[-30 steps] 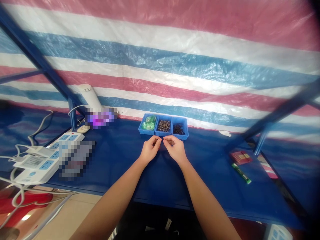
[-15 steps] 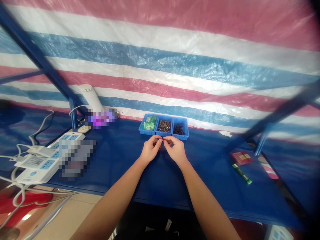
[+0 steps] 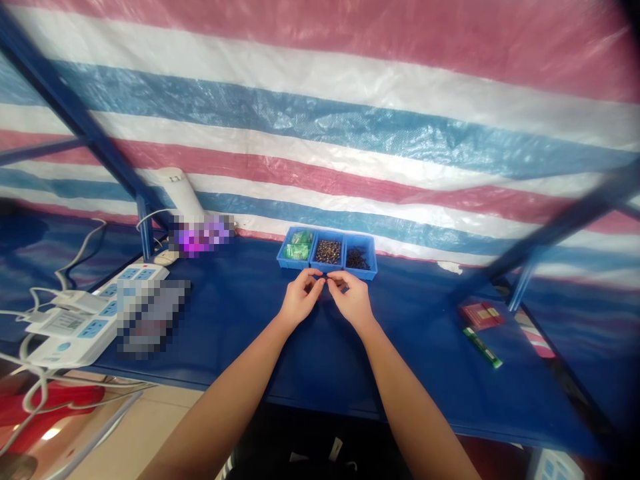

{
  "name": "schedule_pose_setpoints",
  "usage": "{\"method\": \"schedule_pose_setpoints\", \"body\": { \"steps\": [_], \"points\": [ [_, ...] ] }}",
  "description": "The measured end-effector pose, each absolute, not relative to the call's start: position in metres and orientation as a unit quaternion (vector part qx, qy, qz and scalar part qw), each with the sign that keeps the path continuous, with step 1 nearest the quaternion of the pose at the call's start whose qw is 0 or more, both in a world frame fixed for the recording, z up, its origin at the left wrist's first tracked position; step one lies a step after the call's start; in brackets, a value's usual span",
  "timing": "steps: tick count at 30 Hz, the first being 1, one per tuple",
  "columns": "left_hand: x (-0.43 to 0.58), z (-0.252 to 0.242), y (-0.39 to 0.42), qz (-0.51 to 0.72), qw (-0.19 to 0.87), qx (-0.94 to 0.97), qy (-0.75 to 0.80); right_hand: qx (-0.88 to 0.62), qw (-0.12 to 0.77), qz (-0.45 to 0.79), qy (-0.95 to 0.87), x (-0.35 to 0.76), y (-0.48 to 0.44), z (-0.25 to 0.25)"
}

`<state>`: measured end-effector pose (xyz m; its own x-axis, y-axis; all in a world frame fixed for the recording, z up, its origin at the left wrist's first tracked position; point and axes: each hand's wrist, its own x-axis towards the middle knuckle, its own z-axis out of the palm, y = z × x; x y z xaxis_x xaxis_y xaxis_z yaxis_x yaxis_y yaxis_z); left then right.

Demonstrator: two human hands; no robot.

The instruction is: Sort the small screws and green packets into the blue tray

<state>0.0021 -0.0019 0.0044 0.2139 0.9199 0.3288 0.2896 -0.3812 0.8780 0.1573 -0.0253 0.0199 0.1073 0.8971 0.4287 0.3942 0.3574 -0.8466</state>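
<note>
Left hand (image 3: 303, 297) and right hand (image 3: 350, 297) are together, almost tip to tip, just in front of the middle blue bin (image 3: 324, 267) (can't tell if they're pinching anything, way too small). Brassy bits (image 3: 329, 251) fill that bin; green packets (image 3: 299, 247) sit left of it, dark pieces (image 3: 356, 257) right.

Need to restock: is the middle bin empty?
Middle bin isn't empty: small brownish pieces cover its floor. How deep, I cannot tell.

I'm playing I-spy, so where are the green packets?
In the head view, the green packets lie in the leftmost blue bin, just beyond the left hand.
</note>
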Motion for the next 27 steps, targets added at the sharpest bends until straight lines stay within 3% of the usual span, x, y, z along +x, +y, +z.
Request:
{"method": "schedule_pose_setpoints", "body": {
  "steps": [27],
  "points": [
    [0.0022, 0.0038, -0.0019, 0.46, 0.349, 0.698, 0.423, -0.516, 0.525, 0.232, -0.636, 0.1569, -0.0253, 0.0199]
  ]
}}
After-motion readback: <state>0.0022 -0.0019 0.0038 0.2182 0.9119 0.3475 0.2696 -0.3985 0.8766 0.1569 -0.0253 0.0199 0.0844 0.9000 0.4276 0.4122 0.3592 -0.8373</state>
